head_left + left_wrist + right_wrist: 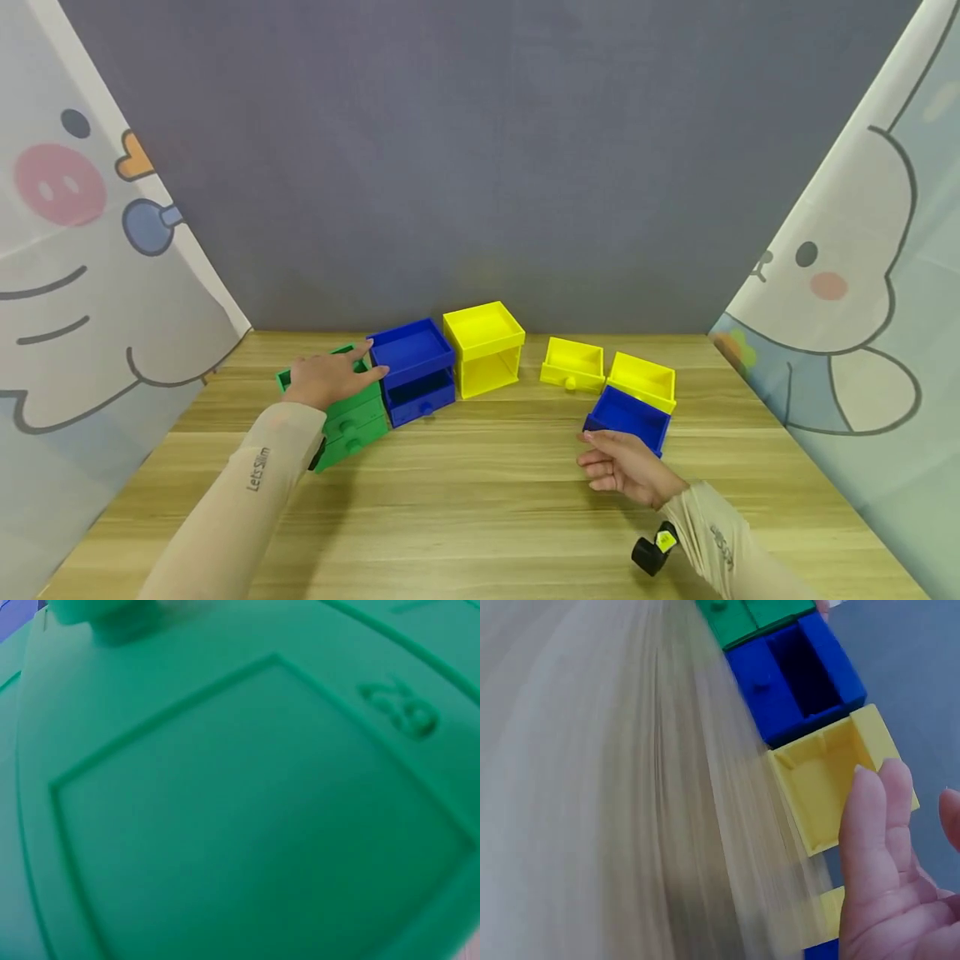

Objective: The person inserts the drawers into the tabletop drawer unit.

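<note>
My left hand [327, 377] lies over the top of the green drawer cabinet [356, 429], thumb and index finger spread toward the blue cabinet [411, 350] beside it. The green front with a knob fills the left wrist view, where no finger shows. The blue cabinet has a dark upper opening above a knobbed lower drawer [423, 404]. My right hand [626, 467] hovers at the near edge of a loose blue drawer [630, 417], fingers loosely bent and holding nothing. In the right wrist view its fingers [866, 832] overlap the hollow yellow cabinet [821, 787].
The yellow cabinet stands right of the blue one, its front open. Two loose yellow drawers, one with a knob [573, 362] and another [642, 382] touching the blue drawer, lie at the right. A grey panel [480, 167] rises behind the wooden table [465, 517]; printed cloths flank it.
</note>
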The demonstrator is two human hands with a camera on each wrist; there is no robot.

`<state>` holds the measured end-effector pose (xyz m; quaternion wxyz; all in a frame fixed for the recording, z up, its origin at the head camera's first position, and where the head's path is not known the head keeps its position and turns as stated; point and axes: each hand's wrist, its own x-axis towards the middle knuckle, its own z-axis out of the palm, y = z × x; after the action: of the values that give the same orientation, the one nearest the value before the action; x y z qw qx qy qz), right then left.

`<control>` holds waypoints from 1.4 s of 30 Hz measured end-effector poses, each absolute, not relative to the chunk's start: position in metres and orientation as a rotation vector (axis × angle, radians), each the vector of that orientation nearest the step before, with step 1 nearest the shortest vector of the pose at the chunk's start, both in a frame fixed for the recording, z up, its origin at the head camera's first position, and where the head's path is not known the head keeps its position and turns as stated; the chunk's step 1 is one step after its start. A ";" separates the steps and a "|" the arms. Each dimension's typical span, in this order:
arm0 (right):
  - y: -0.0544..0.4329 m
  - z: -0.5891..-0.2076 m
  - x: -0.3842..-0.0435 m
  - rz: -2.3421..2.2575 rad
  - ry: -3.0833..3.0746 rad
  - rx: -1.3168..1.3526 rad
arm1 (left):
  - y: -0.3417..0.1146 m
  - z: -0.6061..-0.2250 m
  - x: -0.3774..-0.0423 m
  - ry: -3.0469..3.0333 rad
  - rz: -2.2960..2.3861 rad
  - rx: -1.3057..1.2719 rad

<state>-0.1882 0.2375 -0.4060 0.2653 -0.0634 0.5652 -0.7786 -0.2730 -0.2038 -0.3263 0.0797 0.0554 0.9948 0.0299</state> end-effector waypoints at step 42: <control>0.265 -0.438 -0.182 -2.414 0.917 0.093 | -0.201 -0.332 -0.276 2.919 0.347 0.055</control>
<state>-0.1820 0.2649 -0.4378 0.2753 0.0348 0.3412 -0.8981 -0.2755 -0.2012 -0.3318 0.1007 0.0186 0.9878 0.1173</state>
